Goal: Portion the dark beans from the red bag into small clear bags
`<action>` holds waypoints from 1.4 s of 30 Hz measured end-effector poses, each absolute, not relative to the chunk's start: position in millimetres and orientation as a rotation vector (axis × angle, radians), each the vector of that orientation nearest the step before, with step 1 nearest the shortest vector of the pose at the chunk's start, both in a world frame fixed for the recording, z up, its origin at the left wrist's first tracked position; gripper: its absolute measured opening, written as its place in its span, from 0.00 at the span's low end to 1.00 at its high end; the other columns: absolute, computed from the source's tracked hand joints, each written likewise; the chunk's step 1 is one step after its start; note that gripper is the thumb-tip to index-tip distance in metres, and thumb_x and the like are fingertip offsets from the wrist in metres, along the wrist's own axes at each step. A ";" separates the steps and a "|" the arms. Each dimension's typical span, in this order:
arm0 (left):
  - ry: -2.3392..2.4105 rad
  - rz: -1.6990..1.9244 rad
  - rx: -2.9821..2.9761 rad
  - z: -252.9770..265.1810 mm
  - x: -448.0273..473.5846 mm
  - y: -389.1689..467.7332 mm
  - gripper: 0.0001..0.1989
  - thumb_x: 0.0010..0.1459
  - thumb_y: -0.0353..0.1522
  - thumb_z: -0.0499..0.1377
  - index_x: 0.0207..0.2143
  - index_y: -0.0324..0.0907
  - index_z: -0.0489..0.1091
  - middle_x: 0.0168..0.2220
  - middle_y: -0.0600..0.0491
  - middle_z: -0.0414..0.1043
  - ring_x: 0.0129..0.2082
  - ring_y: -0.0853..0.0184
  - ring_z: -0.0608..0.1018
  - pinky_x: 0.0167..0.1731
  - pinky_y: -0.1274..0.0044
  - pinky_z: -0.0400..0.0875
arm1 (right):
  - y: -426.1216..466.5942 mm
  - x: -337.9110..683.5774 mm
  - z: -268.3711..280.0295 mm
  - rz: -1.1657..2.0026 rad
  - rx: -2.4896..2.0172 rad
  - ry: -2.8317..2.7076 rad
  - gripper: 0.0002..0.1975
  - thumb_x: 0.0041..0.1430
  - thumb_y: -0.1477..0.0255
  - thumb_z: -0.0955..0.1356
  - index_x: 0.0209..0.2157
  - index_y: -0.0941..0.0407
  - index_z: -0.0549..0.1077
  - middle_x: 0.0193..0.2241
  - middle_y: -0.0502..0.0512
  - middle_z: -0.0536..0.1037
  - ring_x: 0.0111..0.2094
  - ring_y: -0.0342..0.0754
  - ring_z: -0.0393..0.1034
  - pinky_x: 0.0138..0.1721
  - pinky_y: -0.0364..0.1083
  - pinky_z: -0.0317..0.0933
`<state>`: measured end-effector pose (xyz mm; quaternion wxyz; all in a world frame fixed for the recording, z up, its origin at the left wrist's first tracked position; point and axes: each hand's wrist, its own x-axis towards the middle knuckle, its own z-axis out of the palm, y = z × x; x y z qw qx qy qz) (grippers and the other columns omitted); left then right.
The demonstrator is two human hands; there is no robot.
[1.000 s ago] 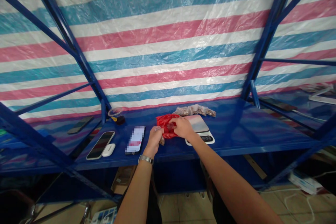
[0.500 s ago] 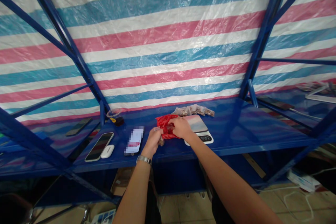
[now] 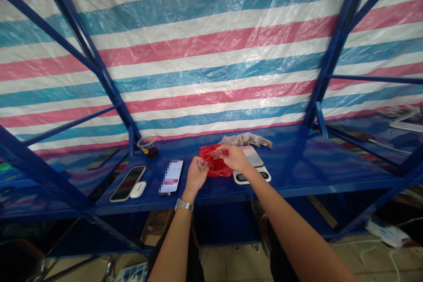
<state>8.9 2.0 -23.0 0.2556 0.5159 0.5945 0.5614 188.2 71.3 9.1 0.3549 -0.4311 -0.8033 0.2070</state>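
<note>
An opened red plastic bag lies crumpled on the blue shelf, between my two hands. My left hand, a metal watch on its wrist, is closed on a small clear plastic bag at the left edge of the red one. Over the red bag's mouth, my right hand grips a small clear cup-like piece; its exact kind is too small to tell. Beneath my right wrist stands a white digital scale, partly covered by the arm. Several small filled clear bags lie behind it.
On the left lie a lit phone, a dark phone and a white earbud case. A plastic cup with dark liquid stands near the rack's left post. Behind hangs a striped plastic sheet.
My right hand has lifted out of the red bag, bringing the clear cup-like piece into view. My left hand has turned, and its clear bag now shows on top. The view has shifted slightly.
</note>
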 end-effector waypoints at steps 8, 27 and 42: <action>1.627 1.507 1.496 -28.5 11.1 3.5 0.10 0.50 0.24 0.60 0.30 0.44 0.62 0.26 0.61 0.65 0.26 0.70 0.68 0.30 0.77 0.58 | 42.8 176.8 27.1 0.386 -0.714 -2.139 0.18 0.56 0.84 0.69 0.44 0.52 0.81 0.45 0.54 0.83 0.47 0.52 0.75 0.54 0.51 0.64; 1.568 1.573 1.407 -27.7 14.2 2.6 0.12 0.47 0.21 0.61 0.30 0.43 0.63 0.25 0.61 0.65 0.26 0.71 0.68 0.30 0.78 0.60 | 53.9 169.1 20.2 0.269 -0.830 -2.095 0.16 0.61 0.82 0.68 0.46 0.51 0.79 0.47 0.53 0.82 0.49 0.52 0.73 0.54 0.52 0.61; 1.437 1.657 1.081 -22.1 13.4 6.3 0.11 0.48 0.31 0.64 0.34 0.43 0.66 0.26 0.60 0.68 0.22 0.73 0.70 0.25 0.80 0.64 | 67.8 160.1 -2.5 0.291 -1.077 -2.090 0.18 0.56 0.82 0.69 0.45 0.51 0.80 0.47 0.55 0.83 0.51 0.54 0.76 0.57 0.51 0.64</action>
